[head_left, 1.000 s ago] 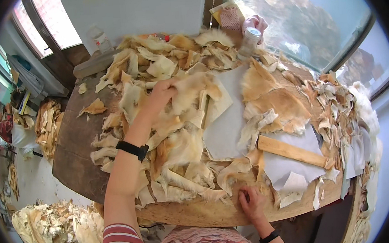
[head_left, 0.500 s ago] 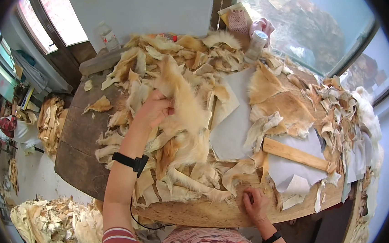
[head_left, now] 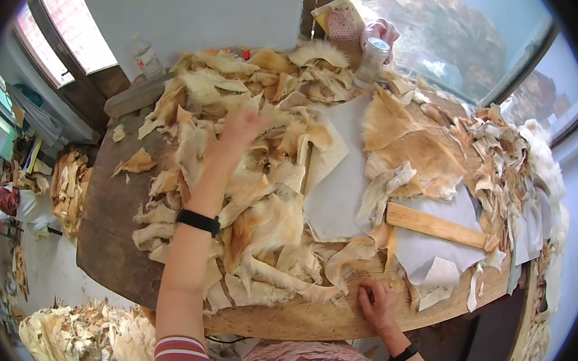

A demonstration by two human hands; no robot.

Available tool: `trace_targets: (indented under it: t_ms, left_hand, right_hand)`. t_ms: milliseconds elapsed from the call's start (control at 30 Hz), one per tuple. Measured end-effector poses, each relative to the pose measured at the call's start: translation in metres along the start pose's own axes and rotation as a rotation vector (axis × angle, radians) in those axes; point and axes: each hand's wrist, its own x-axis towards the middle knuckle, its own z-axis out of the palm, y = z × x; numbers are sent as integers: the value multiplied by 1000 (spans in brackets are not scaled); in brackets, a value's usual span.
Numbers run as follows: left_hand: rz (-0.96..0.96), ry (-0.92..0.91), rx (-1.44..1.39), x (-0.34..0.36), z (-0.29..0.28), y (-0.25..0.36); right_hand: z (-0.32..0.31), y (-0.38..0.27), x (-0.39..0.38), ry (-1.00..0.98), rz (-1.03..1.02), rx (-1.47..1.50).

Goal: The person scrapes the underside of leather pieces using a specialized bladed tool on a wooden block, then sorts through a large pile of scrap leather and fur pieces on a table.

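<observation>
My left hand (head_left: pixel 241 133) is stretched over the middle of a heap of tan and cream fur hide pieces (head_left: pixel 271 216). Motion smears its fingers, so whether they grip anything is unclear. Beyond it, a pale hide piece (head_left: pixel 210 85) lies blurred on the far part of the heap. At the table's near edge rests my right hand (head_left: pixel 380 303), its fingers curled in with nothing visible in them. Right of the heap lie a grey-white sheet (head_left: pixel 335 183), a larger tan hide (head_left: pixel 416 153) and a wooden bar (head_left: pixel 438 226) on another pale sheet.
The wooden table (head_left: pixel 122 214) has a long block (head_left: pixel 136 97) and a clear bottle (head_left: pixel 147 56) at its far left. A glass jar (head_left: pixel 371 62) stands at the back by the window. Hide scraps pile along the right side. On the floor at left sits a scrap heap (head_left: pixel 77 339).
The long furry hide piece that my left hand held up is gone from the middle; a blurred pale piece shows farther back. My left hand has moved slightly away from me. My right hand stays put.
</observation>
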Motion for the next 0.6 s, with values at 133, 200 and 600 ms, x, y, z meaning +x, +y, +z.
trace_targets:
  t_ms: [133,200,600]
  left_hand:
    - [149,-196,308,-19,49,3]
    - [-89,-253,-197,-14,44,7]
    - [-230,-176,-1223,-33,-30,8]
  right_hand:
    - [2,1,0,10,-8,40]
    - [1,2,-1,4,-12,-6]
    - [-2,-4,3,8,-15,4]
